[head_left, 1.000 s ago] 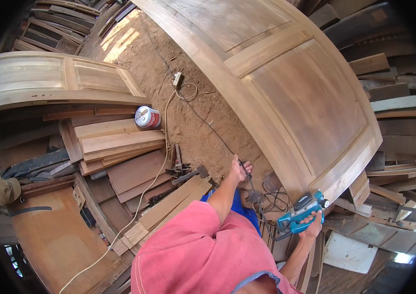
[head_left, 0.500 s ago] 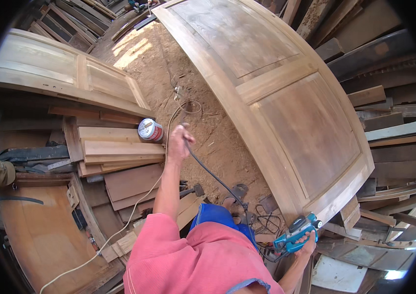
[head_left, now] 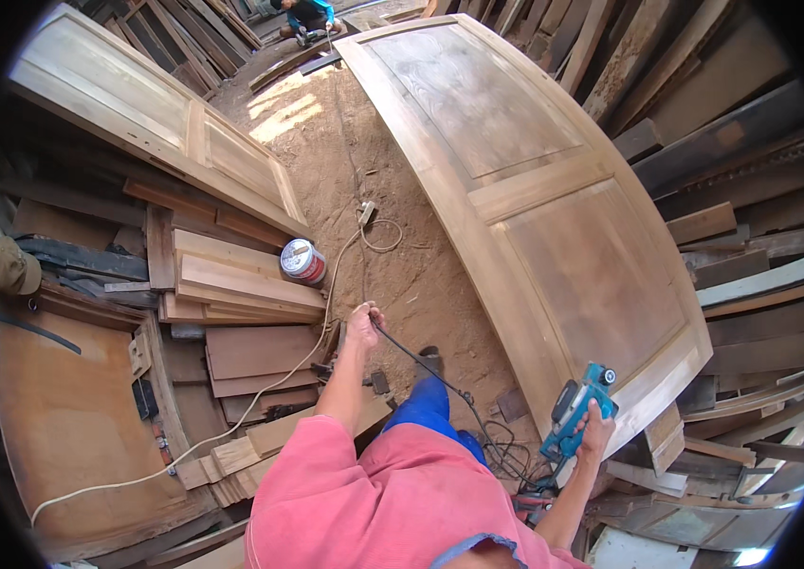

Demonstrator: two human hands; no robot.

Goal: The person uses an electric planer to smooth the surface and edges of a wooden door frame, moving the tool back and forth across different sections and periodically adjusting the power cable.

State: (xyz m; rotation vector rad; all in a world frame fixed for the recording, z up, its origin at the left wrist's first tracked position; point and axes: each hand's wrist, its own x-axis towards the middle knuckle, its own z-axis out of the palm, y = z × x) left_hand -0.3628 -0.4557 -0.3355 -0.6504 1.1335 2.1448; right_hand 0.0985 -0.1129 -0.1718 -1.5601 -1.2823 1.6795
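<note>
Tin: a red-and-white can (head_left: pixel 303 261) sits on the stacked planks (head_left: pixel 231 284), left of centre.
Left hand: the left hand (head_left: pixel 362 327) is fisted round the black cord (head_left: pixel 421 365), lifted over the sawdust floor.
Right hand: the right hand (head_left: pixel 595 434) is clamped on the blue electric planer (head_left: pixel 575 410), at the near edge of the big wooden door (head_left: pixel 554 218).

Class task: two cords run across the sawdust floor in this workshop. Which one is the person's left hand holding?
The left hand holds the thin black cord, which runs back toward the blue power tool in the right hand. The white cord lies loose beside the planks.
</note>
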